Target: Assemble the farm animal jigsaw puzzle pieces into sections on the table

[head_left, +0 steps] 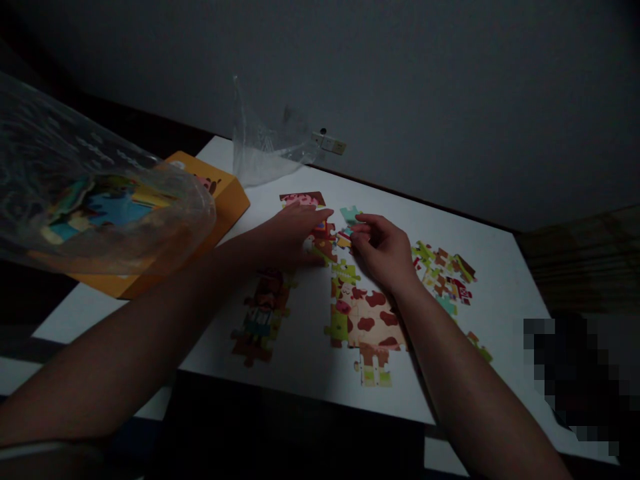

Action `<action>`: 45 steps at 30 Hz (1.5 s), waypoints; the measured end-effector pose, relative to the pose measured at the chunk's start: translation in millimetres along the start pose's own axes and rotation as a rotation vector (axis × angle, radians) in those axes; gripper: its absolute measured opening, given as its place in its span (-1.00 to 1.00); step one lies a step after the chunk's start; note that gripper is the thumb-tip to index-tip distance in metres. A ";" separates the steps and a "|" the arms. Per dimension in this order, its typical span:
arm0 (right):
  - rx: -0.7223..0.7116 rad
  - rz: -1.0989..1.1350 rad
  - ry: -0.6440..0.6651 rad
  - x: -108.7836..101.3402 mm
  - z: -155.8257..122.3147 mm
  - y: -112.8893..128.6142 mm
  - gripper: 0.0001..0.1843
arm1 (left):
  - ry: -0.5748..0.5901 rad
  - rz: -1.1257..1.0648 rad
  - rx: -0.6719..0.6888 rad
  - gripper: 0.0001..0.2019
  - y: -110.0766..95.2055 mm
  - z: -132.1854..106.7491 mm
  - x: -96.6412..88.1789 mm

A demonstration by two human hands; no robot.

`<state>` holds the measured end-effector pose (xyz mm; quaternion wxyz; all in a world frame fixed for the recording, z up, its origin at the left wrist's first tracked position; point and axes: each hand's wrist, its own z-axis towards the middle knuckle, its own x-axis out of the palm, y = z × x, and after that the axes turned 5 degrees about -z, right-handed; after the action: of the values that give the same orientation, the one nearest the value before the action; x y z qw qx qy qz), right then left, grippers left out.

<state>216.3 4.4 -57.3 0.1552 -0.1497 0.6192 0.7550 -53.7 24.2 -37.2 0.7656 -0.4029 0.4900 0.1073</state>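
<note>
A partly joined jigsaw lies on the white table [480, 233]. My left hand [293, 230] rests flat with fingers stretched out on a joined red and pink section [323, 237], just below a pink piece [303, 198]. My right hand [383, 247] is curled, pinching a small teal piece [349, 215] at the top edge of the joined section. Below my right hand lies a joined cow section [370, 320] with brown spots. A joined figure section [260, 313] lies lower left.
Loose puzzle pieces [445, 270] are scattered right of my right hand. An orange puzzle box [220, 200] sits at the left, partly under a clear plastic bag [90, 207]. Another clear bag [265, 150] stands at the table's far edge. The room is dim.
</note>
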 end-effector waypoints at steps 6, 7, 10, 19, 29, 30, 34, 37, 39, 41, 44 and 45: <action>-0.150 -0.329 -0.015 -7.1 -1.8 5.6 -0.59 | -0.034 0.021 0.003 -0.08 -2.4 0.7 -6.0; -0.157 -0.344 -0.016 -7.6 -1.9 7.5 -0.60 | -0.048 0.032 -0.005 -0.09 -2.8 1.2 -8.1; -0.198 -0.398 -0.040 -7.9 -1.5 12.2 -0.64 | -0.075 0.063 -0.037 -0.16 -3.4 2.4 -14.3; -0.337 -0.532 -0.051 -4.7 2.1 14.0 -0.82 | -0.114 0.263 -0.240 -0.45 3.4 0.0 -13.6; -0.347 -0.516 0.036 -1.6 6.3 17.7 -0.83 | -0.108 0.310 -0.233 -0.41 15.9 -2.3 -3.0; -0.351 -0.520 0.040 -1.4 6.0 18.0 -0.82 | -0.118 0.308 -0.231 -0.42 16.7 -2.4 -2.3; -0.354 -0.533 0.045 -0.9 3.6 20.1 -0.76 | -0.120 0.304 -0.230 -0.41 17.7 -2.8 -1.7; -0.340 -0.527 0.044 -1.1 1.9 21.0 -0.73 | -0.101 0.283 -0.241 -0.39 17.0 -3.0 -2.5; -0.338 -0.523 0.044 -1.6 1.3 20.5 -0.69 | -0.097 0.281 -0.244 -0.39 16.7 -3.2 -3.0; -0.345 -0.523 0.041 -2.1 1.1 19.4 -0.63 | -0.098 0.295 -0.242 -0.40 16.8 -3.3 -3.2; -0.360 -0.535 0.041 -2.7 1.1 17.8 -0.57 | -0.095 0.321 -0.239 -0.40 16.6 -3.2 -3.5; -0.361 -0.543 0.045 -2.8 0.9 17.6 -0.55 | -0.094 0.323 -0.239 -0.40 16.3 -3.2 -3.8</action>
<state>211.4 1.9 -40.4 0.3081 -0.3512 0.4159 0.7802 -66.8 33.5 -43.0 0.7072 -0.4016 0.4956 0.3049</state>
